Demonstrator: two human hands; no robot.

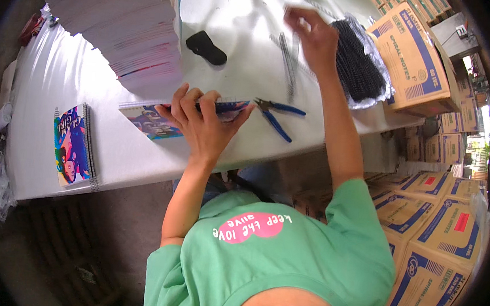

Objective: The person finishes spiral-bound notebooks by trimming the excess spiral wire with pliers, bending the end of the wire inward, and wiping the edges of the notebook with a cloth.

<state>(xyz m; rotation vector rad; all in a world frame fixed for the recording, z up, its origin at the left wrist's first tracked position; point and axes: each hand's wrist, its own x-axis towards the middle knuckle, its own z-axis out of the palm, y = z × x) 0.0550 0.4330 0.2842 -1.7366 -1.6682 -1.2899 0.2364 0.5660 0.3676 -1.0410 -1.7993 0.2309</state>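
My left hand (202, 121) is closed round the top of an unbound notebook (153, 125) with a colourful cover, steadying it on the table near the front edge. Farther off and to the right, my right hand (314, 41) hangs over the table, its fingers curled in a pinch. Motion smears its fingertips, so anything small in them cannot be made out. Beneath and beside that hand lie loose clear plastic spiral coils (288, 68). Between both hands rest blue-handled cutting pliers (276, 112), jaws apart. At the left lies a spiral notebook (75, 144) with a bright illustrated cover.
A tall stack of paper blocks (117, 24) fills the far left, with a black rounded object (207, 47) beside it. Black spiral coils (359, 61) lie in plastic wrap near a cardboard box (413, 59). More boxes (439, 223) are piled at the right. White sheeting covers the table (117, 158).
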